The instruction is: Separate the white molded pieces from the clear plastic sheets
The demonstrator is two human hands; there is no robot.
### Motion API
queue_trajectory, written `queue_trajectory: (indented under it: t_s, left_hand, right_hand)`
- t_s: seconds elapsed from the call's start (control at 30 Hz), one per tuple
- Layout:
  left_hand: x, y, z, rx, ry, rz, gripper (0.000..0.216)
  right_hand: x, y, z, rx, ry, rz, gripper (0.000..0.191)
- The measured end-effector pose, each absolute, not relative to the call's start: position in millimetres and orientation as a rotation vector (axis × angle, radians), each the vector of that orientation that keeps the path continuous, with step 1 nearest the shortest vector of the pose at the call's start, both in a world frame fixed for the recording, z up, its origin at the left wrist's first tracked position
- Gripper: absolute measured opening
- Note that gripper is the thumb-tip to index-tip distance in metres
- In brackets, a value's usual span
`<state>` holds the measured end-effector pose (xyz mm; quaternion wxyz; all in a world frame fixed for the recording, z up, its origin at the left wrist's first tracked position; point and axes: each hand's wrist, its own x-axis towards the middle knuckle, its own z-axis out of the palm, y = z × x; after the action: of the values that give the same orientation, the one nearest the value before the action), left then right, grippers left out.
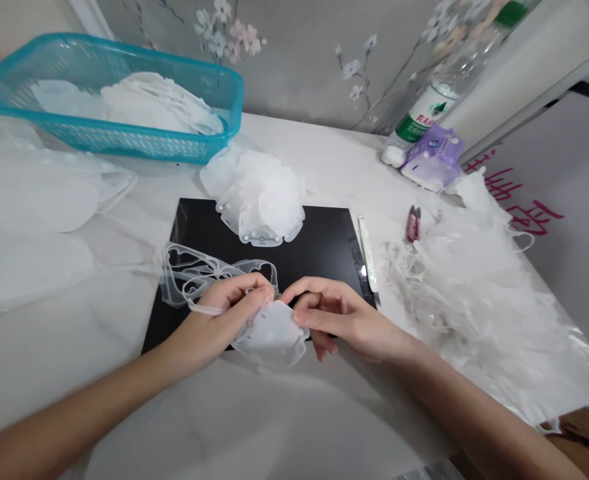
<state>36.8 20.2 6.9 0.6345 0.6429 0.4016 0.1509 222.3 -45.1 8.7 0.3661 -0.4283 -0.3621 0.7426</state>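
Observation:
Between both hands is a thin, translucent white sheet (276, 337) with a rounded, notched edge and small marks along its rim. My left hand (224, 313) is closed, pinching the sheet's upper left edge, with a white cord-like strip running by its fingers. My right hand (332, 313) grips the upper right edge between thumb and fingers. Just behind the left hand lies a tangle of clear cut-out strips (199, 263) on the black board (324, 233). A fanned pile of similar white sheets (262, 197) rests at the board's far edge.
A teal basket (139, 137) with white pieces stands at the back left. Larger white sheets (29, 200) lie at left. On the right are a craft knife (368, 257), small red snips (414, 224), a heap of clear scraps (479, 287), a purple packet (434, 160) and a bottle (424, 113).

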Motion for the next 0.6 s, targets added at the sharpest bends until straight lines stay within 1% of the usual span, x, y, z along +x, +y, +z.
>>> queue_trajectory:
  t_s: [0.1,0.2,0.33,0.6]
  left_hand:
    - [35.5,20.7,4.6,1.482,0.888,0.362,0.026]
    - [34.1,20.1,3.2,1.467,0.875,0.393,0.018]
    - [32.8,19.0,1.6,1.506,0.86,0.455,0.013]
    - [34.9,21.2,0.6,1.659,0.828,0.506,0.016]
  right_hand:
    - [222.5,-45.1,8.7,-1.103,-0.902,1.909,0.018]
    - [222.9,-44.6,9.8,-1.091,-0.842,1.916,0.017]
    - [223.3,-43.8,10.7,-1.055,-0.751,1.935,0.015]
    - [225.0,-43.6,8.0,-1.014,-0.666,1.99,0.012]
